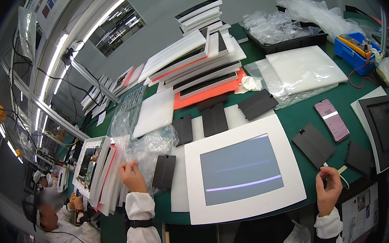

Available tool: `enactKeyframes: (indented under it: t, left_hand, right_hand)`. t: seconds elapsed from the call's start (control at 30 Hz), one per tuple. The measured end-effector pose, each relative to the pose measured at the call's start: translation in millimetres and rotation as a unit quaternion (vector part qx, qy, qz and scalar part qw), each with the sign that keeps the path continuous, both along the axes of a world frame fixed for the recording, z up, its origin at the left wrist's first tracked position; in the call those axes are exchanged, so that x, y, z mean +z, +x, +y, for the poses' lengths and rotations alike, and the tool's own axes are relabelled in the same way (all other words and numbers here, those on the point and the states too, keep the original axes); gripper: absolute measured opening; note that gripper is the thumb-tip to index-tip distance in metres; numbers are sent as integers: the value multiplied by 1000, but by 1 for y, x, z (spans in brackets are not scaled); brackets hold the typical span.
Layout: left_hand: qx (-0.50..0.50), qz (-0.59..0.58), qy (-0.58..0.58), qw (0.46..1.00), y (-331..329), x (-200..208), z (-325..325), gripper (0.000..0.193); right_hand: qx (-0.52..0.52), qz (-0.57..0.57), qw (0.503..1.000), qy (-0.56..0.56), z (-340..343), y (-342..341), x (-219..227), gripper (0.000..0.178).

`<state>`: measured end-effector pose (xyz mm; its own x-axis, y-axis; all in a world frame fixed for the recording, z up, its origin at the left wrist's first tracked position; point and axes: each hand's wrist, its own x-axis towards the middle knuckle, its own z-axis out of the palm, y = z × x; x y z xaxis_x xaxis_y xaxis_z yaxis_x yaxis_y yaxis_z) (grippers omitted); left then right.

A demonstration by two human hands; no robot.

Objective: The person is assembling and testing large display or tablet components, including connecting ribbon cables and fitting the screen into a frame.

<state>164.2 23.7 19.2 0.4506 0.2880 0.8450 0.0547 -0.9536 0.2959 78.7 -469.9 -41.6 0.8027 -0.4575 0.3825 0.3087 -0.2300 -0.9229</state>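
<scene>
Apparently R hand point(328, 188) fingers pinch small white cable plug point(326, 165) at dark-grey rect. box point(314, 144), green desk point(297, 120) right side; skewed push might bend plug, tug drag box. L hand point(133, 176) fingers curled, can't tell if pinching.

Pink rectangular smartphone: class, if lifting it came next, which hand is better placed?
Likely the right hand: it is nearer the smartphone, though it is at a small white plug. The left hand is across the white-framed rectangular screen.
</scene>
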Motion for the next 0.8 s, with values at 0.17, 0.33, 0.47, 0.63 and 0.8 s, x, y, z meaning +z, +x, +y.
enactKeyframes:
  t: [0.17,0.33,0.47,0.63,0.8]
  left_hand:
    - [-69,161,70,982,-12,-26,30,12]
    - [-75,267,-61,959,-15,-10,13,20]
    - [-41,220,60,973,-18,6,0,31]
    - [-40,92,151,983,-3,12,-23,52]
    - [-43,473,-23,879,5,-24,31,52]
  right_hand:
    - [16,23,1000,12,7,0,2,19]
    - [18,7,999,-31,3,0,-1,21]
    - [11,3,999,-43,3,1,1,23]
    - [12,1,999,-53,0,0,7,22]
    - [28,-29,998,-58,0,4,4,27]
